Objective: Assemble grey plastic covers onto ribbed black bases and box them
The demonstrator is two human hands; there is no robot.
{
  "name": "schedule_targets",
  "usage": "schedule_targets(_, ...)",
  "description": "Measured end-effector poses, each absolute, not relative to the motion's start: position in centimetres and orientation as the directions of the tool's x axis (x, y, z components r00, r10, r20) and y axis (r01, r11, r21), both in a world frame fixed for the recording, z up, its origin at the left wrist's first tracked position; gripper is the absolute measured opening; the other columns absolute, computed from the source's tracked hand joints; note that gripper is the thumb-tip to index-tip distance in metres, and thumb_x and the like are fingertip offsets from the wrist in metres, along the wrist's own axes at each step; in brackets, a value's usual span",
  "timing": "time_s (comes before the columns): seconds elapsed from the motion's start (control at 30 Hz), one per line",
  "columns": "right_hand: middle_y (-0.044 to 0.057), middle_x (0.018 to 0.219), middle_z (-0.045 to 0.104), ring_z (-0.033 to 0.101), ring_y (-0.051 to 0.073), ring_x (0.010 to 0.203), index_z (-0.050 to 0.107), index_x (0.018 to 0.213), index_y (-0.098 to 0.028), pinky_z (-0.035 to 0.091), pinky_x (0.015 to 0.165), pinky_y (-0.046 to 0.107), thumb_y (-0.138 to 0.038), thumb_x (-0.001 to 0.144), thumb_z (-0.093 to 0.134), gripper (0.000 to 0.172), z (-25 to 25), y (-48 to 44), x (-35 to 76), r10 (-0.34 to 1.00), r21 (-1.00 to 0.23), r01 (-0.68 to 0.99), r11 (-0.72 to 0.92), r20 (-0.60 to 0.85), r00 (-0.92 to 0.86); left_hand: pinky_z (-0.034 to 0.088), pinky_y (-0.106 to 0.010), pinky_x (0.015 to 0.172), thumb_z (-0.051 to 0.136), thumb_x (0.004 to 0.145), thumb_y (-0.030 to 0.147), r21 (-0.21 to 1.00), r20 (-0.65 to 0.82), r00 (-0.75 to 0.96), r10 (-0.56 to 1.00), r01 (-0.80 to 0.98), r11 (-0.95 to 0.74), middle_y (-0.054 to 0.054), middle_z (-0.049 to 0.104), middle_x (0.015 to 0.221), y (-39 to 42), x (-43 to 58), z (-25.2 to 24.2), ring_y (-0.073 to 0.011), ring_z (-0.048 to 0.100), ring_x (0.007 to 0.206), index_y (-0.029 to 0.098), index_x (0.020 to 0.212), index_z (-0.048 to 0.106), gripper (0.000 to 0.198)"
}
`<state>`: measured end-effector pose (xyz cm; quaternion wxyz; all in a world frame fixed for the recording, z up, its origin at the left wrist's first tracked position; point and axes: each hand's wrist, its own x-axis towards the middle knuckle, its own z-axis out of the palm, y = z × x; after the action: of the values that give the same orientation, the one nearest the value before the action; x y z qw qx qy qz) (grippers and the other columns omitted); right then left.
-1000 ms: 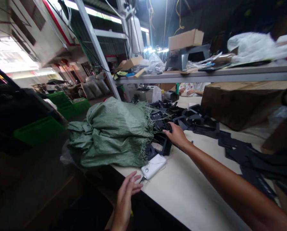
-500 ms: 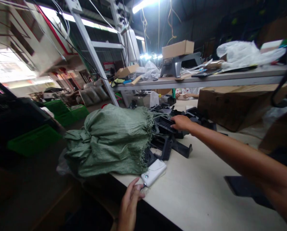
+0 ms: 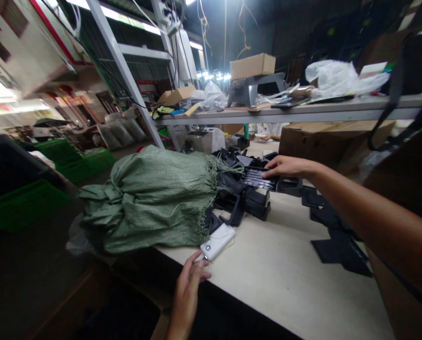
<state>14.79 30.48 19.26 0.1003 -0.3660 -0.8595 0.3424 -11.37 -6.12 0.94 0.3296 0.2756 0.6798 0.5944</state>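
Observation:
My right hand [image 3: 285,166] lies palm down across a black plastic part with a ribbed grid [image 3: 257,178], at the top of a heap of similar black moulded parts [image 3: 241,205]. Its fingers cover the part's edge, and I cannot tell whether they grip it. My left hand [image 3: 187,295] is at the table's near edge, fingers apart, holding nothing. Its fingertips are right next to a white power bank [image 3: 218,242]. A bulging green woven sack [image 3: 150,200] lies beside the heap, hiding whatever is behind it.
The pale worktable [image 3: 278,278] carries more flat black parts [image 3: 338,250] on the right. A brown cardboard box [image 3: 334,141] stands beyond them, under a grey shelf [image 3: 285,111] holding boxes and plastic bags. A co-worker's hand [image 3: 265,137] shows far off. Green crates [image 3: 72,160] stand on the left.
The view has swung, shifting the scene left. My right hand has moved from the heap's near side onto the ribbed part farther along. My left hand stays by the power bank.

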Motion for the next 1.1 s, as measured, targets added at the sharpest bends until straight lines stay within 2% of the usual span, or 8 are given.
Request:
schedule_targets(0.1, 0.009, 0.085, 0.078, 0.066, 0.018, 0.07, 0.08, 0.083, -0.014, 0.05, 0.062, 0.027, -0.048, 0.065, 0.095, 0.041, 16.3, 27.3, 16.6, 0.825, -0.982, 0.175, 0.073, -0.039, -0.564, 0.057, -0.044, 0.091, 0.065, 0.089, 0.07, 0.983, -0.166, -0.552, 0.817, -0.029, 0.18, -0.014, 0.077, 0.112, -7.0, -10.3, 1.2, -0.0274, 0.075, 0.086, 0.016, 0.132, 0.068, 0.069)
schedule_targets(0.3, 0.006, 0.086, 0.078, 0.067, 0.016, 0.069, 0.079, 0.091, -0.017, 0.051, 0.064, 0.026, -0.059, 0.07, 0.089, 0.047, 7.9, 16.3, 15.9, 0.906, -0.987, -0.092, -0.131, -0.082, -0.415, 0.047, -0.047, 0.109, 0.065, 0.095, 0.059, 0.988, -0.15, -0.117, 0.982, -0.039, 0.147, -0.016, 0.071, 0.135, -6.0, -7.9, 2.3, -0.0332, 0.07, 0.116, 0.022, 0.139, 0.067, 0.058)
schedule_targets(0.43, 0.005, 0.086, 0.078, 0.067, 0.016, 0.073, 0.081, 0.096, -0.016, 0.051, 0.07, 0.028, -0.057, 0.082, 0.083, 0.043, 3.6, 7.4, 13.5, 0.865, -0.963, -0.181, -0.2, -0.087, -0.494, 0.043, -0.052, 0.116, 0.068, 0.093, 0.058, 0.936, -0.006, 0.03, 1.0, -0.351, 0.016, -0.019, 0.069, 0.141, -3.3, -5.9, 2.0, -0.0382, 0.063, 0.131, 0.018, 0.143, 0.065, 0.064)
schedule_targets(0.53, 0.005, 0.091, 0.078, 0.068, 0.019, 0.081, 0.081, 0.102, -0.016, 0.053, 0.077, 0.031, -0.056, 0.089, 0.078, 0.042, 1.6, 2.6, 12.3, 0.771, -0.965, -0.157, -0.211, -0.066, -0.633, 0.043, -0.055, 0.115, 0.063, 0.091, 0.063, 0.745, -0.032, 0.066, 0.997, -0.664, 0.068, -0.021, 0.072, 0.133, -1.7, -3.7, 1.6, -0.0403, 0.065, 0.128, 0.012, 0.128, 0.072, 0.063)
schedule_targets(0.7, 0.009, 0.109, 0.078, 0.07, 0.026, 0.103, 0.08, 0.112, -0.017, 0.055, 0.092, 0.038, -0.058, 0.096, 0.069, 0.045, 0.4, 2.7, 15.0, 0.783, -0.996, -0.004, -0.085, -0.064, -0.618, 0.053, -0.051, 0.101, 0.067, 0.088, 0.049, 0.555, -0.18, -0.037, 0.983, -0.829, 0.071, -0.014, 0.079, 0.099, -2.3, -2.7, 1.8, -0.0328, 0.075, 0.101, 0.015, 0.105, 0.071, 0.038)
schedule_targets(0.9, 0.011, 0.111, 0.078, 0.073, 0.023, 0.087, 0.072, 0.127, -0.018, 0.058, 0.077, 0.035, -0.053, 0.097, 0.066, 0.047, -0.1, 9.1, 16.6, 0.832, -0.835, 0.434, 0.337, 0.048, -0.552, 0.055, -0.035, 0.079, 0.077, 0.085, 0.047, 0.72, -0.378, -0.073, 0.923, -0.65, 0.244, -0.007, 0.075, 0.086, -5.5, -4.8, 2.0, -0.0237, 0.073, 0.079, 0.016, 0.105, 0.065, 0.038)
schedule_targets(1.0, 0.012, 0.122, 0.076, 0.072, 0.02, 0.082, 0.066, 0.139, -0.019, 0.058, 0.078, 0.034, -0.044, 0.096, 0.068, 0.05, 0.0, 11.6, 13.0, 0.761, -0.784, 0.417, 0.461, 0.108, -0.64, 0.053, -0.034, 0.078, 0.077, 0.087, 0.047, 0.825, -0.383, -0.05, 0.923, -0.469, 0.317, -0.007, 0.075, 0.088, -6.9, -4.7, 1.6, -0.0224, 0.072, 0.08, 0.016, 0.11, 0.065, 0.04)
schedule_targets(1.1, 0.012, 0.142, 0.068, 0.071, 0.022, 0.106, 0.062, 0.146, -0.022, 0.053, 0.1, 0.036, -0.034, 0.097, 0.066, 0.051, 0.6, 14.1, 8.7, 0.669, -0.711, 0.379, 0.592, 0.171, -0.723, 0.053, -0.034, 0.08, 0.076, 0.09, 0.048, 0.857, -0.39, -0.014, 0.921, -0.373, 0.357, -0.008, 0.076, 0.092, -8.2, -4.3, 1.1, -0.0221, 0.072, 0.083, 0.016, 0.114, 0.065, 0.042)
